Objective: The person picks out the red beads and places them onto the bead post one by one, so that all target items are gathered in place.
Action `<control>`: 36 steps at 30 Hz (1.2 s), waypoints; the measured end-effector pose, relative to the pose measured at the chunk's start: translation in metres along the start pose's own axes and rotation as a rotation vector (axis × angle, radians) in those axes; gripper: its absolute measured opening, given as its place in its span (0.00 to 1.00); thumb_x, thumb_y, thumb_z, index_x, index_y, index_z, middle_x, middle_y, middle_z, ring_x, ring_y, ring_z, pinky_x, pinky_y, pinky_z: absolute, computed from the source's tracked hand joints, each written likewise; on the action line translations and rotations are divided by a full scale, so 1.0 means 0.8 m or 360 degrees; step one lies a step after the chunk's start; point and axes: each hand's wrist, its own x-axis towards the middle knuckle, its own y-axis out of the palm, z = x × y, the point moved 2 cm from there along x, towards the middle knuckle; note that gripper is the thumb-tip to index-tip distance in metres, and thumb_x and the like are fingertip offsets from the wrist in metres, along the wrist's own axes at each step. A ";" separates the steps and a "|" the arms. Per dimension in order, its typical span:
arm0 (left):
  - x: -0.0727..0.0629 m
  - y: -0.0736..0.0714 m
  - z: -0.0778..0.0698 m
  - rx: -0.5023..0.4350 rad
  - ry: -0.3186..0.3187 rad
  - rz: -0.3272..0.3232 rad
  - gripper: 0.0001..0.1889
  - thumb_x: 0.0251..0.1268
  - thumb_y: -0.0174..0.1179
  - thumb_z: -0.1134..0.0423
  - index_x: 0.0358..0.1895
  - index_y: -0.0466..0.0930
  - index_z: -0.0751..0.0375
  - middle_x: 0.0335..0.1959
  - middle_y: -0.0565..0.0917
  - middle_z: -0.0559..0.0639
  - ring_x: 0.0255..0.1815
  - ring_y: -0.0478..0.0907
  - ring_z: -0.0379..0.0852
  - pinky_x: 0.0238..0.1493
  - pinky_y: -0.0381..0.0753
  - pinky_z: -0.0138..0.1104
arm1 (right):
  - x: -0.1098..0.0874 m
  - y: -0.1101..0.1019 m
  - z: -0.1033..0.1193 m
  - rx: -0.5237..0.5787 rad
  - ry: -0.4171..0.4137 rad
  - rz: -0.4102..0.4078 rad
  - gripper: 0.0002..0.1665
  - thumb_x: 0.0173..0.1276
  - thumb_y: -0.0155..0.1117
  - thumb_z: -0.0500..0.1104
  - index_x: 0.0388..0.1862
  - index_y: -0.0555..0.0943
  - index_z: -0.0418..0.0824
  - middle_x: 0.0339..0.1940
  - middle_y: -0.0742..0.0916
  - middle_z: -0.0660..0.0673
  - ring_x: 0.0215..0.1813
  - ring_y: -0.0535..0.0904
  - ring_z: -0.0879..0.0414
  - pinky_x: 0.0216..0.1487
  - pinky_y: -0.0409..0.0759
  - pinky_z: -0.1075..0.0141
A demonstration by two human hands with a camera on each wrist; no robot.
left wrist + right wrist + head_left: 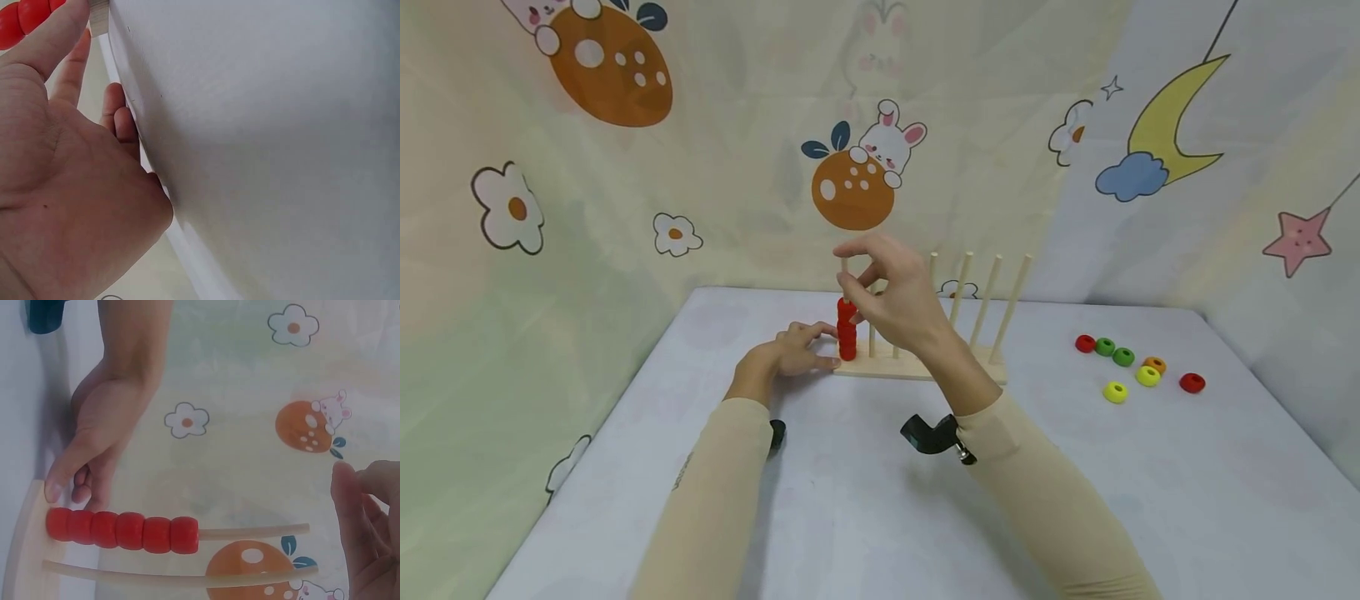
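Observation:
A wooden peg rack stands towards the back of the table, with several upright pegs. Several red beads are stacked on its leftmost peg, whose upper part is bare. My left hand holds the left end of the rack's base, thumb at the front and fingers behind. Near the top of the leftmost peg is my right hand, its thumb and index finger apart in the head view. Nothing shows between them. In the right wrist view these fingertips lie beyond the peg's tip.
To the right on the white table lie loose beads: red, green, orange and yellow ones. A patterned curtain hangs behind the table.

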 end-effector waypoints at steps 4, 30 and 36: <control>-0.007 -0.001 -0.002 -0.0009 0.0043 -0.0017 0.34 0.64 0.65 0.39 0.73 0.63 0.28 0.77 0.58 0.57 0.76 0.54 0.63 0.68 0.62 0.67 | -0.006 -0.002 0.002 0.0041 -0.0031 0.0007 0.15 0.70 0.66 0.31 0.55 0.82 0.36 0.52 0.84 0.41 0.29 0.88 0.57 0.27 0.84 0.68; -0.013 -0.001 -0.005 -0.0019 0.0107 -0.0045 0.33 0.66 0.63 0.40 0.73 0.64 0.32 0.78 0.58 0.58 0.76 0.54 0.64 0.69 0.61 0.68 | -0.076 -0.037 -0.019 0.0329 0.0024 0.0217 0.15 0.67 0.69 0.28 0.51 0.83 0.37 0.47 0.85 0.41 0.30 0.85 0.57 0.22 0.85 0.63; -0.012 0.000 -0.005 -0.0016 0.0106 -0.0031 0.33 0.66 0.63 0.40 0.73 0.64 0.33 0.79 0.57 0.58 0.77 0.53 0.64 0.68 0.62 0.67 | -0.093 -0.045 -0.029 0.0308 0.0068 0.0231 0.16 0.66 0.69 0.27 0.50 0.84 0.39 0.46 0.84 0.44 0.30 0.85 0.58 0.22 0.84 0.63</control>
